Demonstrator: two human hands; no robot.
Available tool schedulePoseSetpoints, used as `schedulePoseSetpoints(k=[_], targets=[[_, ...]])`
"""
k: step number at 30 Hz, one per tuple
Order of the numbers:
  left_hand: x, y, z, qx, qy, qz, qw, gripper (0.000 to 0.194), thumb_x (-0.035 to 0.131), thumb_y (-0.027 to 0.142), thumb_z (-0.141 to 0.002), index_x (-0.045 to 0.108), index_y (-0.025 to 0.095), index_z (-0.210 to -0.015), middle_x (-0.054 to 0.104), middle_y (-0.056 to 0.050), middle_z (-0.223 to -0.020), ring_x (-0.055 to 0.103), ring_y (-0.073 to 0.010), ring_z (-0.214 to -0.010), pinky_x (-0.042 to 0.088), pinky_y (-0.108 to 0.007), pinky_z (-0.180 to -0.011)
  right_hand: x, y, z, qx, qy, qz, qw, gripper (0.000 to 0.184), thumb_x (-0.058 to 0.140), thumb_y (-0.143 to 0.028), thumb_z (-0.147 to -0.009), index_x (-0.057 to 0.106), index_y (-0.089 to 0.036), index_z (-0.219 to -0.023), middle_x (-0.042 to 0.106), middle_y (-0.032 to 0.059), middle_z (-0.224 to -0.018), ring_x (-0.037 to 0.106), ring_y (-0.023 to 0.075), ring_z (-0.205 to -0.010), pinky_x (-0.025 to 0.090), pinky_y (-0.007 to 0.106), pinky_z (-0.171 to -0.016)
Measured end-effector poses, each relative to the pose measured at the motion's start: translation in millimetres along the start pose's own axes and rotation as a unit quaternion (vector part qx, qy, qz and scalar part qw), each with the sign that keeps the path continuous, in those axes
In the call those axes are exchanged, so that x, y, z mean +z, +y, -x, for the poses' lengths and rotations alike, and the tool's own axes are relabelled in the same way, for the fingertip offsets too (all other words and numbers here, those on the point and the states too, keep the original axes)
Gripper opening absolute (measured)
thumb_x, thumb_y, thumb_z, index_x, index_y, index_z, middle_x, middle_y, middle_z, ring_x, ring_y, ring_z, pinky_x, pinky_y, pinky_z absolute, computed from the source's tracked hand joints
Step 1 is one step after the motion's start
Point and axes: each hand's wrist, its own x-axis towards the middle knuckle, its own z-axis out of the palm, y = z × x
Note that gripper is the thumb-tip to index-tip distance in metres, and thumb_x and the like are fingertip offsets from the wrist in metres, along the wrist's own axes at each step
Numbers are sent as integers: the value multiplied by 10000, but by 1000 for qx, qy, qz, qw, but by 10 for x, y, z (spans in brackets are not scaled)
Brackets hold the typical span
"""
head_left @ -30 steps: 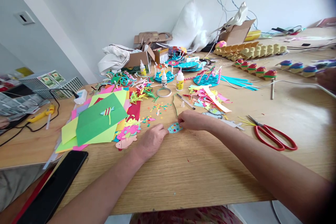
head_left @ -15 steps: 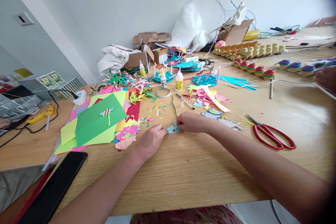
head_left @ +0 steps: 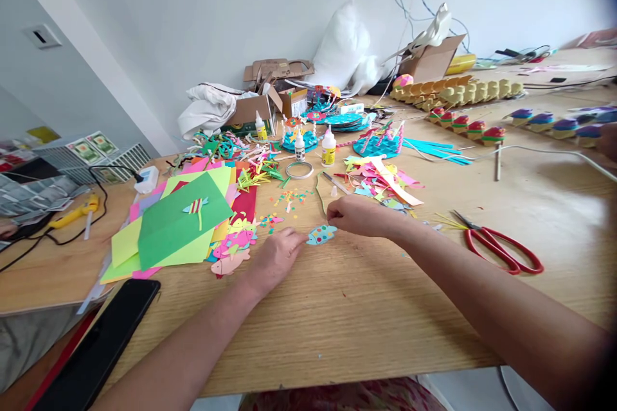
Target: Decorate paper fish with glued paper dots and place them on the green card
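Observation:
A light blue paper fish [head_left: 321, 235] with red and yellow dots lies on the wooden table in front of me. My left hand [head_left: 279, 253] has its fingers pressed together at the left end of this fish. Just above its tail, my right hand [head_left: 359, 215] is closed in a pinch; whatever sits between the fingertips is hidden. Small coloured paper bits [head_left: 289, 199] are scattered beyond my left hand. A pen [head_left: 336, 183], partly covered, and a thin green strip [head_left: 319, 192] lie beyond my right hand.
Left are stacked coloured papers [head_left: 173, 231], several paper fish [head_left: 236, 247] and a black phone [head_left: 113, 340]. Red-handled scissors [head_left: 504, 249] lie right. Glue bottles [head_left: 328, 146], paper scraps [head_left: 385, 180] and painted egg-carton pieces [head_left: 467, 126] stand further back. Another person's hand [head_left: 608, 141] shows at the right edge.
My right hand has lifted slightly up and away from the blue fish, uncovering its tail. My left hand stays at the fish's other end. The other person's hand has moved right.

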Motion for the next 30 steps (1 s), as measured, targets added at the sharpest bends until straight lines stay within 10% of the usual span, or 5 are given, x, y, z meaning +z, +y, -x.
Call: schedulePoseSetpoints(k=[8, 30], targets=[[-71, 113, -62, -210, 44, 461, 861, 205, 562, 184, -670, 519, 119, -859, 553, 12, -640, 545, -95, -566, 453, -206, -512, 35, -175, 94, -16, 48, -142, 989, 168, 450, -214, -703, 610, -167, -724, 613, -4, -634, 493, 85, -540, 314, 177, -471], [-67, 120, -50, -235, 67, 554, 796, 338, 672, 233, -607, 509, 133, -886, 582, 20, -627, 573, -103, -599, 468, -235, -604, 290, -529, 13, -17, 80, 10, 997, 191, 396, -219, -775, 575, -188, -834, 637, 49, -835, 570, 148, -730, 305, 226, -542]])
